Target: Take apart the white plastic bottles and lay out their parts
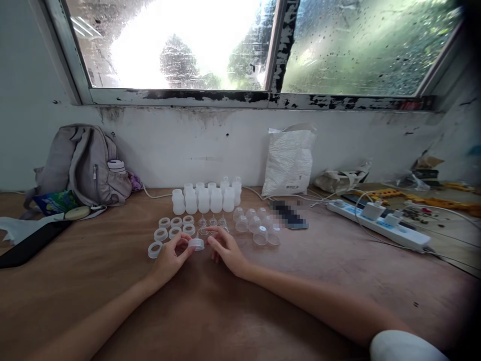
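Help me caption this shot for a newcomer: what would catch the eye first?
Probably the two hands at the middle of the wooden table: the left hand pinches a small translucent ring cap, the right hand resting beside it. Just behind stand rows of white plastic bottles, with loose rings at their left and clear domed caps at their right.

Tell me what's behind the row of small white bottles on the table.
Behind the white bottles runs a white cable along the bare stained wall. Whatever lies directly behind their bases is hidden.
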### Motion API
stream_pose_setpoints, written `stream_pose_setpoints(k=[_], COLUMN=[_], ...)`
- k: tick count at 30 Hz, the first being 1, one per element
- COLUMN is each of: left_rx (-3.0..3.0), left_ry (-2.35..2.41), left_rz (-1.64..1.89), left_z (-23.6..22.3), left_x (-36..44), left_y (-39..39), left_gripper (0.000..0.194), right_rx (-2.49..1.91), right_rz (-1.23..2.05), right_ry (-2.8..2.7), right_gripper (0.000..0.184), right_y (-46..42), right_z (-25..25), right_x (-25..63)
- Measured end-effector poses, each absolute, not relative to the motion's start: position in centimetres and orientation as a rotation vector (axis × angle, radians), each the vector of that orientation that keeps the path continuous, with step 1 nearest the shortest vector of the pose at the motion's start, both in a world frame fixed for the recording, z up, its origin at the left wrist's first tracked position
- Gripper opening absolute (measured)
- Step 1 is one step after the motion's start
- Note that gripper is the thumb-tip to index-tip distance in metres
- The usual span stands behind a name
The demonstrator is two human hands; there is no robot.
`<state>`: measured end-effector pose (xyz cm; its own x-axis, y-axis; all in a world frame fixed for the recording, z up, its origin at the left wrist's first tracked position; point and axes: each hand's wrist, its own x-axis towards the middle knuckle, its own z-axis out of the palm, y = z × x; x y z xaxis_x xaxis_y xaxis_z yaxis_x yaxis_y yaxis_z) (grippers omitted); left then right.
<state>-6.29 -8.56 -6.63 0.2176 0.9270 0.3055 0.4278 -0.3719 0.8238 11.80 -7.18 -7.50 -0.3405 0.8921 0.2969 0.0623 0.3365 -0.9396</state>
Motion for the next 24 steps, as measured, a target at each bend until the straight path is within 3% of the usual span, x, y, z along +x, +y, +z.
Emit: stream_pose_setpoints(k=[5, 24], left_rx=[1.879, 2.113], left_ry=[1.216, 1.375], left_rz=[1.048, 1.000], left_z=[-7.1, -7.0], left_x=[-5.9, -4.4], left_y=[-8.8, -9.4], left_gripper=[0.018, 0.012], right_rx=[-0.796, -0.846], right_rz=[0.781, 0.644], right_ry=[-1.964, -2.078], right_gripper=[0.024, 0.025], right_y=[-8.1, -8.1], right_z=[-7.4, -7.7], right_x=[11.5, 11.5])
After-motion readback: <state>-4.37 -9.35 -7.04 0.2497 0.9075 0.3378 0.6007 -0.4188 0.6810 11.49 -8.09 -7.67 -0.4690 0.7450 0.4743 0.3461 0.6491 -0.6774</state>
